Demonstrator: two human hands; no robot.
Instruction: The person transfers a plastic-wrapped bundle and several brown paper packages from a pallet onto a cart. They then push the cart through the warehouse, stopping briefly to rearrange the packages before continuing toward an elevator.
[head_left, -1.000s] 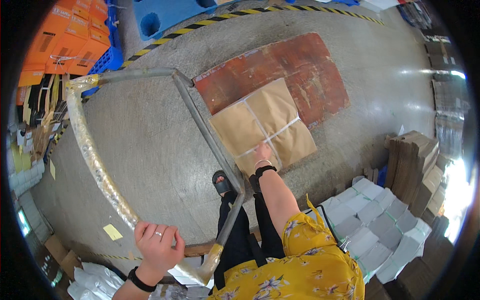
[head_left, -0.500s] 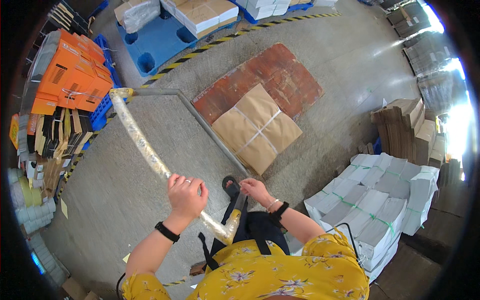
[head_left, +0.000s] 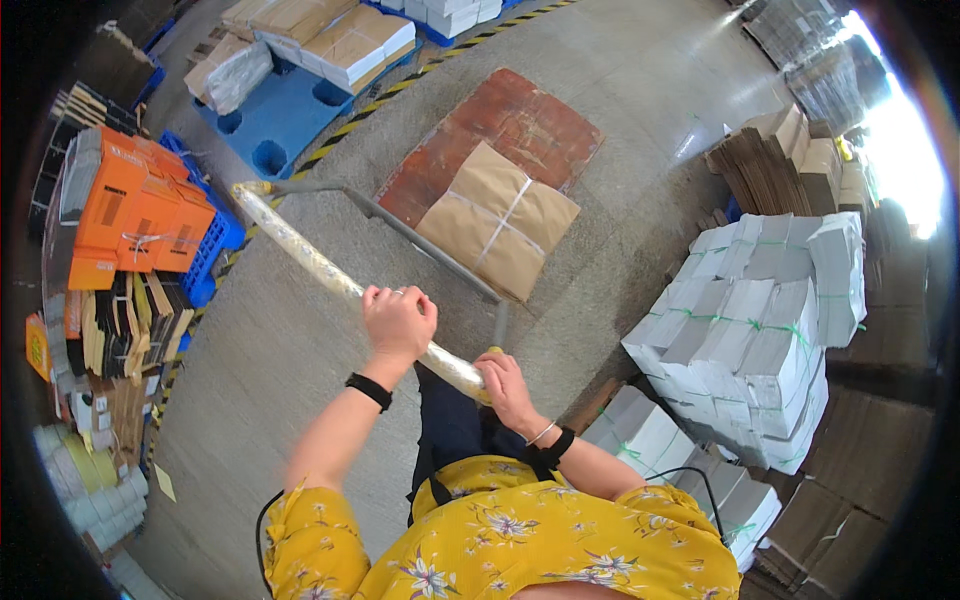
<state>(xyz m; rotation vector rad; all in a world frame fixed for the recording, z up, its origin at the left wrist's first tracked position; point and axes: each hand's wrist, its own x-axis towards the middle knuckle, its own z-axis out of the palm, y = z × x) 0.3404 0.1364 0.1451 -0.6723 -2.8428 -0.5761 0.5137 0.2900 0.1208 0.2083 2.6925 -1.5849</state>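
A paper-wrapped parcel [head_left: 500, 215], brown and roughly square, is seen just off centre, towards 12 o'clock. Its wrapping and tying appear finished: the paper is folded shut and crossed by white cord. The parcel is rested on a worn red-brown board [head_left: 490, 115], whose far part is left uncovered. No strap between parcel and board can be made out, and whether anything more is left to be done to the load cannot be told.

A tape-wrapped handle bar [head_left: 305, 250] is stretched from 10 o'clock down to 6 o'clock, joined to a grey tube frame [head_left: 435, 245] beside the parcel. The bar is held in both hands. The left hand [head_left: 399, 320], near the centre towards 9 o'clock, is curled tightly over the bar with the knuckles up; its forearm is slanted in from 7 o'clock. The right hand [head_left: 508, 388], at 6 o'clock, is wrapped over the bar's near end, its forearm brought in from 5 o'clock. Both elbows are bent, and neither hand is laid on the parcel.

White paper bundles [head_left: 740, 320], tied with green string, are stacked at 3 o'clock; orange boxes [head_left: 150, 210] are piled between 9 and 10 o'clock.
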